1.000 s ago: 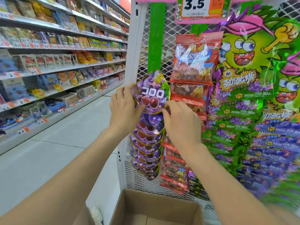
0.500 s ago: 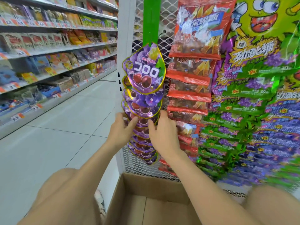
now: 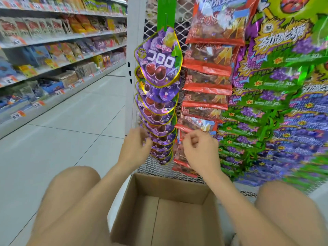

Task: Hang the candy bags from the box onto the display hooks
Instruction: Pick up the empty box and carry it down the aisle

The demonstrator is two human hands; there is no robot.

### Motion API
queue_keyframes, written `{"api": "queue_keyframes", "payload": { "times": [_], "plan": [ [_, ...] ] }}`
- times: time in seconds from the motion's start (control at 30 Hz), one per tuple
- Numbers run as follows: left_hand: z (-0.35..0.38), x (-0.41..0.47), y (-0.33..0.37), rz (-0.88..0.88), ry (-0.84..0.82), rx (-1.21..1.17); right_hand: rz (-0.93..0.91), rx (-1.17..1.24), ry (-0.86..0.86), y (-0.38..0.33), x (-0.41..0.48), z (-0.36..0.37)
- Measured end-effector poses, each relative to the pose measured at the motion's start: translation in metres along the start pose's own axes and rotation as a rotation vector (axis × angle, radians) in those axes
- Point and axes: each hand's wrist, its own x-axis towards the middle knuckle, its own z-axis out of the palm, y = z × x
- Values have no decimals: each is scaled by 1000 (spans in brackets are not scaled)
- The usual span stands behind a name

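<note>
A column of purple grape candy bags [image 3: 159, 57] hangs overlapping on a green strip [image 3: 165, 13] against the wire display panel. My left hand [image 3: 136, 148] is at the left side of the column's lower bags, fingers loosely curled, holding nothing. My right hand [image 3: 197, 150] hovers just right of the column, in front of the red bags, fingers loosely curled and empty. The open cardboard box [image 3: 170, 185] stands on the floor below both hands, between my knees; its visible inside shows no bags.
Red candy bags [image 3: 209, 71] hang right of the purple column, then green-and-purple bags [image 3: 276, 86]. A white rack post [image 3: 134, 32] stands at the left of the mesh. Stocked shelves [image 3: 53, 50] line the aisle on the left, across a tiled floor [image 3: 62, 139].
Both hands have dropped from the top purple bag down to the bottom of the column and let go. The view has tilted down, showing more of the box and my knees.
</note>
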Motion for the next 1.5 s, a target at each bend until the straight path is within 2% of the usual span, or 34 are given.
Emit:
{"api": "queue_keyframes", "payload": {
  "times": [0.13, 0.23, 0.3, 0.4, 0.5, 0.63, 0.73, 0.83, 0.9, 1.0, 1.1, 1.3, 1.4, 1.5],
  "plan": [
    [23, -37, -37, -86, -395, 208, 95, -80, -266, 41, -23, 13],
    [40, -67, -77, -229, -641, 459, 309, -215, -493, 92, -49, 41],
    [53, -88, -101, -345, -741, 629, 442, -304, -597, 126, -71, 58],
    [70, -126, -130, -587, -696, 585, 604, -413, -628, 163, -113, 71],
    [81, -169, -157, -763, -613, 539, 737, -531, -495, 186, -157, 77],
    [84, -213, -173, -755, -508, 509, 828, -629, -292, 188, -207, 77],
    [79, -240, -176, -739, -501, 463, 924, -712, -290, 187, -232, 67],
    [74, -267, -172, -788, -513, 341, 964, -718, -187, 196, -253, 55],
    [70, -279, -170, -788, -481, 340, 999, -740, -135, 205, -256, 46],
    [52, -289, -161, -785, -422, 377, 1126, -637, -317, 199, -252, 29],
    [23, -272, -148, -793, -366, 442, 1029, -461, -459, 180, -240, 16],
    [-65, -218, -136, -799, -209, 462, 798, -340, -428, 124, -190, 14],
    [-98, -207, -136, -911, -124, 419, 663, -367, -463, 102, -175, 22],
    [-105, -203, -155, -1045, -137, 386, 598, -407, -499, 102, -170, 43]
  ]
}}
